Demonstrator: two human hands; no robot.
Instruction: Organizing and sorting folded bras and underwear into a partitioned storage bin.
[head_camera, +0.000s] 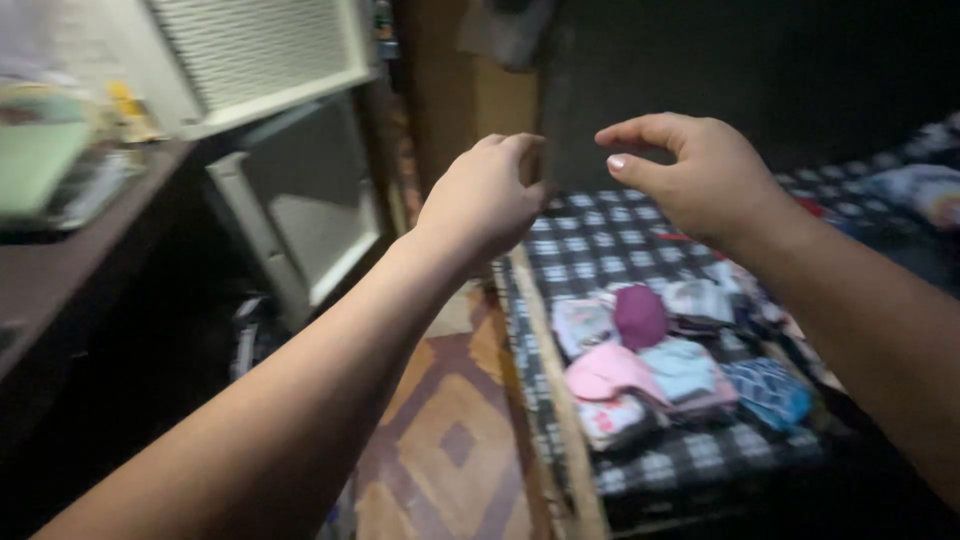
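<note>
Checkered bed (620, 245) with small folded clothes (660, 365), left hand (485, 195) loosely curled, empty, right hand (690, 175) part-open, empty, raised above.

— Below our right hand (705, 175) we see the bedcover (600, 245) in a black-and-white check.

— And on it, under that hand, the small folded clothes (660, 370): a magenta piece (640, 315), a pale pink one (605, 372), a light blue one (680, 365), and a blue patterned one (768, 392) further toward our right forearm.

— Under our left hand (485, 195) the floor (450, 440) shows brown and tan diamonds.

— Beside our left arm, the cabinet door (300, 200) is cream-framed with a grey panel, and the shelf (60, 270) is dark brown.
</note>
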